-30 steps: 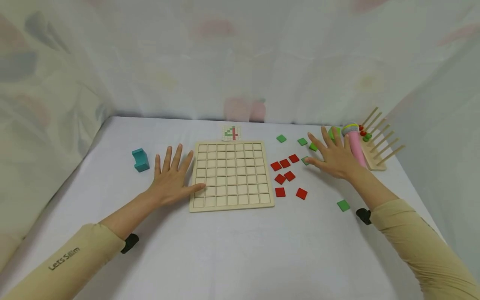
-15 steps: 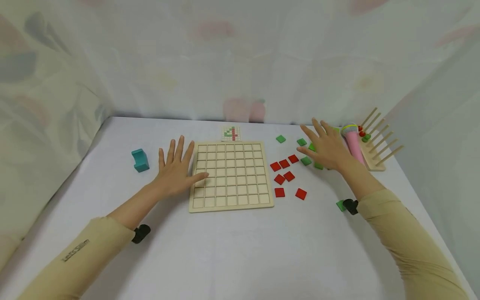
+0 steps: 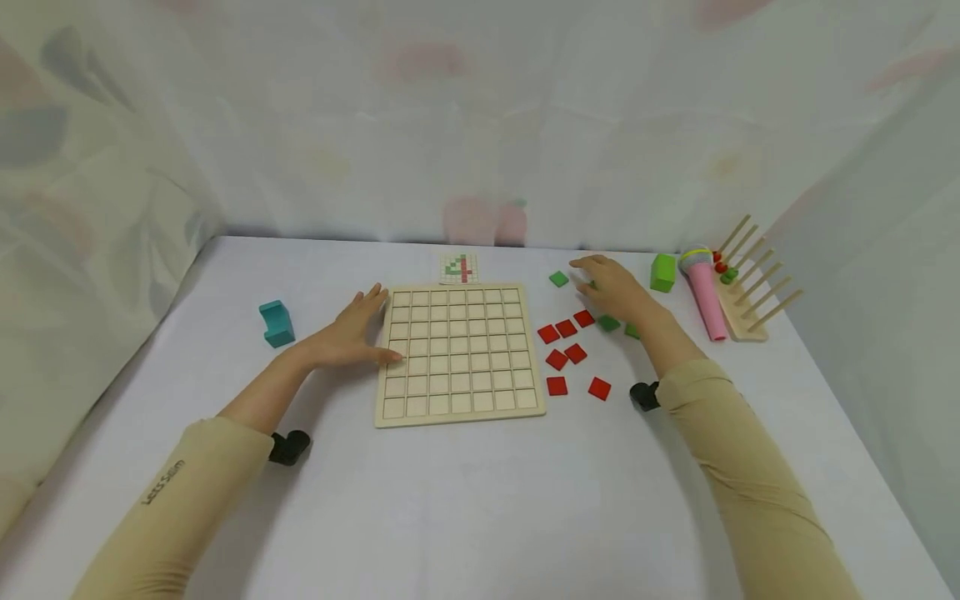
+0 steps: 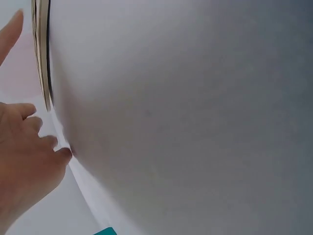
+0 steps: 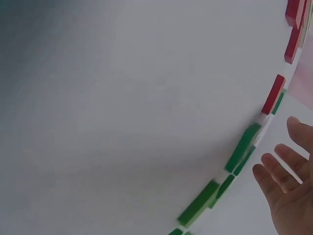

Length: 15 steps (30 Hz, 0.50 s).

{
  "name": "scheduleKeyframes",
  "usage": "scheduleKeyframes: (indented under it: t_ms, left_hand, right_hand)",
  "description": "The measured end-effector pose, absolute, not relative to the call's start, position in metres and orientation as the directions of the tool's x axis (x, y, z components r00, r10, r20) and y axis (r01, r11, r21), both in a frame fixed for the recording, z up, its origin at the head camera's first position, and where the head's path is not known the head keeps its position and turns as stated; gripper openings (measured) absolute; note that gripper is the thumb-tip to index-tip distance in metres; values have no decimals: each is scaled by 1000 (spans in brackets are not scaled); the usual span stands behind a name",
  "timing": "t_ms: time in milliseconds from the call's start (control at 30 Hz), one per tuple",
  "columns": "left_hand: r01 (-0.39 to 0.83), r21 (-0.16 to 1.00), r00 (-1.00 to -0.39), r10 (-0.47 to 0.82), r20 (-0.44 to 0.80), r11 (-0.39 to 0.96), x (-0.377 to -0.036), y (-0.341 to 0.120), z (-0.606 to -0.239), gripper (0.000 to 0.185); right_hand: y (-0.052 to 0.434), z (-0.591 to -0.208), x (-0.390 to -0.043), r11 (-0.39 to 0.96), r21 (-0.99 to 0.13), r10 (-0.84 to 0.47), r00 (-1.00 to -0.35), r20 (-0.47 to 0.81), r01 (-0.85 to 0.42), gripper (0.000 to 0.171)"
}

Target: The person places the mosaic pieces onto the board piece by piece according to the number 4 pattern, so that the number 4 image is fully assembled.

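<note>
With 12 o'clock at the far side of the tabletop [image 3: 465, 500], a green tile [image 3: 558, 279] lies at 9 o'clock from the right hand [image 3: 618, 290], near its fingertips. That hand is much closer to it than the left hand [image 3: 343, 342]. The tile looks square, so it has no long side. Both hands are well apart, fingers loose, with nothing seen in them. The wooden board [image 3: 461, 354] is at 3 o'clock from the left hand; I cannot tell if the thumb touches it. Red tiles [image 3: 566, 328] sit at 8 o'clock from the right hand.
</note>
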<state>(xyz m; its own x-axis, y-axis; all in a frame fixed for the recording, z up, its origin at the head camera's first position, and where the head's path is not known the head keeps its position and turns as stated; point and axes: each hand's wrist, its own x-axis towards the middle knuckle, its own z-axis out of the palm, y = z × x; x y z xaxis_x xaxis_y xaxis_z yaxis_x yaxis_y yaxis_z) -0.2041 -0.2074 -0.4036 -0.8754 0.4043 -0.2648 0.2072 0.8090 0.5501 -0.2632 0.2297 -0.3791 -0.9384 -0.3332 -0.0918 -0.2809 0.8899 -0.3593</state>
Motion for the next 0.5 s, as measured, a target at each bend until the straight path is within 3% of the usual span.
scheduleKeyframes:
  t_ms: [267, 500]
  left_hand:
    - [233, 637, -821, 500, -275, 734, -205, -215, -407, 135]
    - [265, 640, -797, 538, -275, 721, -207, -218, -410, 136]
  right_hand:
    - [209, -372, -274, 874, -351, -401, -907, -127, -338, 49]
    - [203, -375, -283, 888, -352, -374, -910, -180, -295, 50]
